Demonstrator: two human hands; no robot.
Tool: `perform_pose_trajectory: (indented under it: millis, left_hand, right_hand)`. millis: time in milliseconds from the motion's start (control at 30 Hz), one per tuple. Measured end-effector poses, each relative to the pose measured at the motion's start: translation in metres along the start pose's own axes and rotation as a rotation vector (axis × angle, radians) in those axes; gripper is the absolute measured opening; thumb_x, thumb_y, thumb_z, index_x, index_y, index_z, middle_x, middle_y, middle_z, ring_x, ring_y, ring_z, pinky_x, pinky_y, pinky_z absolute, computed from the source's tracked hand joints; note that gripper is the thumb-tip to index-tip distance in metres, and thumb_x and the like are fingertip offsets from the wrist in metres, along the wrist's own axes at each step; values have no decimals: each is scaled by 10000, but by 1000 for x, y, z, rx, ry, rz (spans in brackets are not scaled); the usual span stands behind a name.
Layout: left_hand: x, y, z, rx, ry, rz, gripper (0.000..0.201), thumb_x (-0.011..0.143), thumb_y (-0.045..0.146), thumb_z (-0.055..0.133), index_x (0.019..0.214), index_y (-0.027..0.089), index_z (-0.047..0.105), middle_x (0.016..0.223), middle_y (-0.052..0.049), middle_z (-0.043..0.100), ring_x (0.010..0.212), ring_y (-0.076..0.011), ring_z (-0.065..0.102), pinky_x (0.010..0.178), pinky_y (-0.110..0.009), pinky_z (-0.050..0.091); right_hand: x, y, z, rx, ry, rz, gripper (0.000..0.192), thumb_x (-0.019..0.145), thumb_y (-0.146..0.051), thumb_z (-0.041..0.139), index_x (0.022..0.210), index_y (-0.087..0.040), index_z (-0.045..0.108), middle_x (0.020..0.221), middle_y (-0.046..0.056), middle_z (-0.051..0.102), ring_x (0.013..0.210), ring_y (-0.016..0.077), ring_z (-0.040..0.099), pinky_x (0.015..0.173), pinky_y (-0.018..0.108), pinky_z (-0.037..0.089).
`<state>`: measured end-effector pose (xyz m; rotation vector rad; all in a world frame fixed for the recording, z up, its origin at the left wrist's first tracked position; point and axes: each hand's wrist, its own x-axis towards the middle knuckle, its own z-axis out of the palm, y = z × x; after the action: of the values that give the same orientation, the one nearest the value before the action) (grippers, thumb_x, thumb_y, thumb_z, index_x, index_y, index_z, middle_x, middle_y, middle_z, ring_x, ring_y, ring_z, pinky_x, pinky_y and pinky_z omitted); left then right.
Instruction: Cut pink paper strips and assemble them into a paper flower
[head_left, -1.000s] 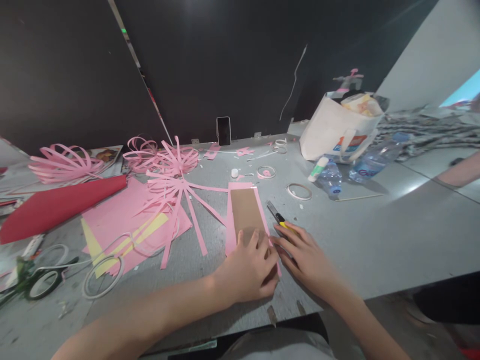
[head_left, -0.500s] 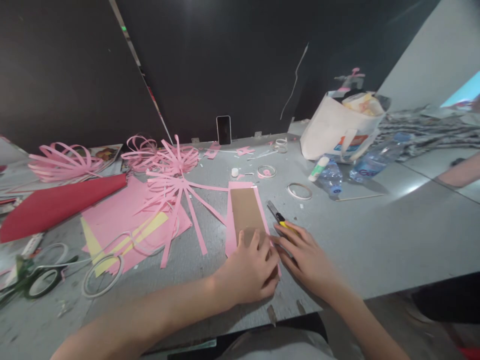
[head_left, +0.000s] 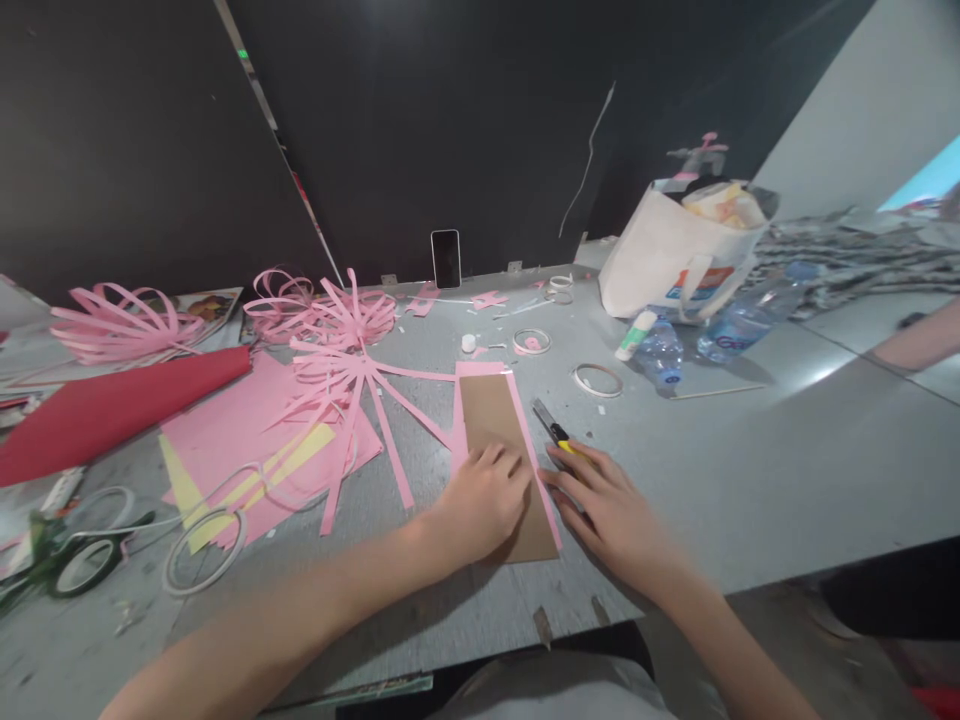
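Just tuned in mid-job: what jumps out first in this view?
The left hand lies flat on a brown card over pink paper at the table's near middle; the right hand rests on a yellow cutter beside it. Left of them sprawl pink paper strips and a red sheet.

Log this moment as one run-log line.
left hand: flat on brown card | card: lying on pink paper strip | right hand: on yellow utility knife | surface: grey table

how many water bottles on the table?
2. One water bottle lies beside the glue stick; the other bottle lies against the white bag. More may hide behind the bag.
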<state>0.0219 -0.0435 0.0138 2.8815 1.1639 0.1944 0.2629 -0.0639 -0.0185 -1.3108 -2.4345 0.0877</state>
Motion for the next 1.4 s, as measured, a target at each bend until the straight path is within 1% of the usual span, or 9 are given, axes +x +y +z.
perform_pose_trajectory:
  millis: [67, 133, 233, 400, 533, 767, 1000, 1267, 1400]
  left_hand:
    - [2, -4, 4, -36, 62, 38, 266, 1062, 189, 456, 1216, 140, 668, 1281, -152, 677, 1220, -304, 594, 1091, -489, 508]
    - [2, -6, 8, -87, 144, 41, 292, 1070, 257, 476, 1270, 152, 660, 1357, -164, 654, 1329, -322, 546, 1197, -560, 426]
    - [1, -7, 14, -172, 213, 18, 346, 1046, 360, 542, 1313, 170, 653, 1444, -173, 615, 1446, -357, 466, 1249, -621, 361]
    - [0, -9, 19, -201, 193, 30, 429, 1024, 440, 592, 1344, 157, 639, 1481, -181, 592, 1483, -379, 443, 1276, -641, 328]
    - [1, -11, 18, -209, 187, 30, 421, 1015, 442, 605, 1339, 176, 645, 1489, -178, 596, 1483, -373, 455, 1265, -639, 346]
    - [1, -12, 19, -209, 185, 31, 458, 997, 452, 627, 1352, 164, 649, 1492, -178, 604, 1486, -383, 460, 1270, -630, 351]
    - [0, -10, 20, -199, 180, 18, 476, 1000, 452, 622, 1358, 139, 643, 1495, -181, 598, 1485, -394, 456, 1280, -631, 338]
    - [1, -9, 18, -200, 181, 13, 454, 999, 441, 619, 1337, 138, 643, 1484, -183, 599, 1476, -383, 459, 1280, -621, 342]
    - [0, -9, 20, -213, 172, 3, 469, 1000, 448, 617, 1354, 140, 634, 1499, -182, 597, 1484, -393, 456, 1286, -632, 334]
  right_hand:
    - [0, 0, -1, -1, -7, -5, 358, 1118, -307, 492, 1401, -308, 710, 1537, 74, 646, 1504, 342, 470, 1147, 601, 523]
    - [0, 0, -2, 0, -14, -8, 363, 1118, -307, 488, 1409, -310, 705, 1548, 77, 640, 1511, 342, 466, 1149, 607, 519]
    - [-1, 1, -2, 0, -22, -6, 371, 1119, -312, 481, 1422, -295, 694, 1565, 86, 628, 1517, 338, 458, 1154, 600, 517]
    - [-1, 1, -1, -11, -32, 0, 381, 1117, -306, 473, 1435, -283, 684, 1571, 92, 623, 1522, 334, 451, 1159, 595, 514]
    - [0, 0, -2, -10, -24, 6, 383, 1112, -305, 480, 1432, -322, 689, 1572, 78, 622, 1524, 329, 453, 1152, 593, 518]
    - [-1, 0, -3, -17, -19, -5, 379, 1115, -301, 476, 1427, -325, 689, 1565, 67, 629, 1514, 338, 464, 1132, 592, 533]
    - [-2, 1, -2, -14, -33, -5, 373, 1116, -295, 480, 1432, -292, 676, 1586, 76, 609, 1533, 334, 435, 1163, 580, 510]
    - [-1, 0, -3, -22, -37, -2, 369, 1120, -297, 471, 1421, -270, 682, 1580, 88, 614, 1527, 339, 438, 1157, 579, 512]
    - [-1, 0, -2, -19, -39, 2, 366, 1123, -298, 468, 1416, -267, 685, 1581, 88, 613, 1531, 336, 433, 1160, 571, 511]
